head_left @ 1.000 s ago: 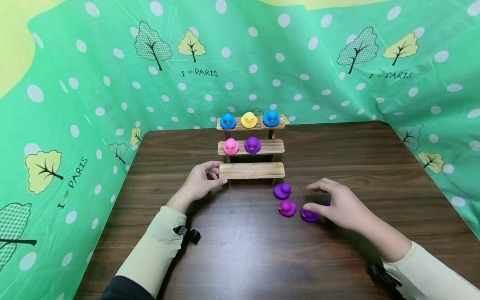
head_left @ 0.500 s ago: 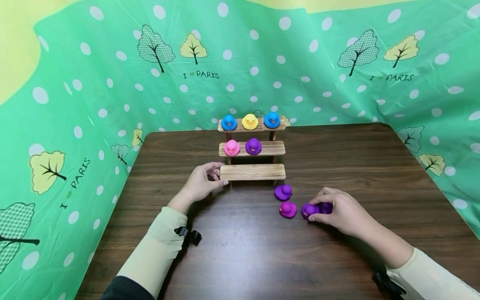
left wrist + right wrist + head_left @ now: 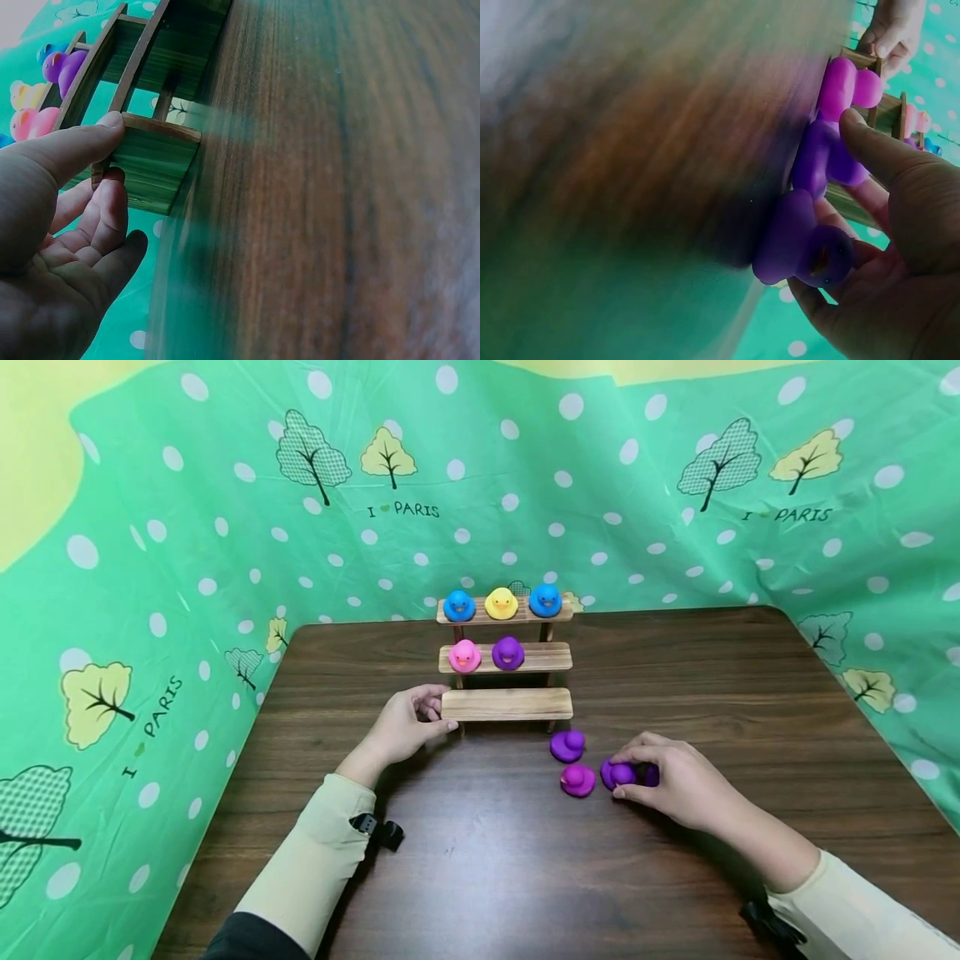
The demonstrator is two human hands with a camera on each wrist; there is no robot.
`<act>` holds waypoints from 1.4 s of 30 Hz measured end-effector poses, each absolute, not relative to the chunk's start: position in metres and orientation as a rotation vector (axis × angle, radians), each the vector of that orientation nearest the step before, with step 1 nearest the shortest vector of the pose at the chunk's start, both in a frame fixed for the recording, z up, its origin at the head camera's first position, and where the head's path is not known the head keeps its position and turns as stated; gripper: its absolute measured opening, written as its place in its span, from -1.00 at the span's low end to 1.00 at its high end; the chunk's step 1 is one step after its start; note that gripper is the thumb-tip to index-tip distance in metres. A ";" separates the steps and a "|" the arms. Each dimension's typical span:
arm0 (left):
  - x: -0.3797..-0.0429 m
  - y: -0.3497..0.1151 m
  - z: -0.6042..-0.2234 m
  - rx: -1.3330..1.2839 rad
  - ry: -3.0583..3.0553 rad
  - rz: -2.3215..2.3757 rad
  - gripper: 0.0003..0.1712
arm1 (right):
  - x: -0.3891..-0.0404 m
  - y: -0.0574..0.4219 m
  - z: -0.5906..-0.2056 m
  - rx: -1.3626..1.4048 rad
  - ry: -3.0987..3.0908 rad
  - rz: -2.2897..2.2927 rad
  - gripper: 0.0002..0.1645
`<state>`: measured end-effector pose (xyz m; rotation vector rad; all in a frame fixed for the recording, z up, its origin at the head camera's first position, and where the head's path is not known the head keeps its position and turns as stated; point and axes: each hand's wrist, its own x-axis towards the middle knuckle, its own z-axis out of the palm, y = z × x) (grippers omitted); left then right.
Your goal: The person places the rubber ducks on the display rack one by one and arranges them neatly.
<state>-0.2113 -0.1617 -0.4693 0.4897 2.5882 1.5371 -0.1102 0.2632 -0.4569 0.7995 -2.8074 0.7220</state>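
My left hand (image 3: 405, 724) pinches the left end of the lowest shelf of a three-tier wooden stand (image 3: 506, 704), thumb in front and fingers behind. On the right, my right hand (image 3: 686, 781) grips a purple rubber duck (image 3: 619, 773) between thumb and fingers, low at the tabletop. Another purple duck (image 3: 786, 236) sits under that palm, mostly covered in the head view. Just left of the gripped duck are a magenta duck (image 3: 577, 781) and, behind it, a further purple duck (image 3: 567, 746).
Blue (image 3: 459, 606), yellow (image 3: 501, 603) and second blue (image 3: 546, 600) ducks line the top shelf. A pink duck (image 3: 465, 656) and a purple one (image 3: 508, 653) stand on the middle shelf. A green printed cloth (image 3: 480, 485) hangs behind the dark wooden table (image 3: 465, 860).
My right hand has come down and taken hold of the purple duck, which has turned and shifted slightly left. The left hand keeps its grip on the stand.
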 end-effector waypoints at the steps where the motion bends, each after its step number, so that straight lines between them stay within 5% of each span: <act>1: -0.212 -0.162 -0.469 0.491 2.586 1.538 -0.39 | -0.110 0.263 -0.457 0.790 -2.810 0.721 -0.58; 14: -0.210 -0.162 -0.469 0.491 2.589 1.537 -0.38 | -0.123 0.261 -0.433 0.618 -2.746 0.837 -0.60; 42: -0.210 -0.161 -0.470 0.477 2.592 1.529 -0.37 | -0.207 0.199 -0.399 0.510 -2.506 1.188 -0.57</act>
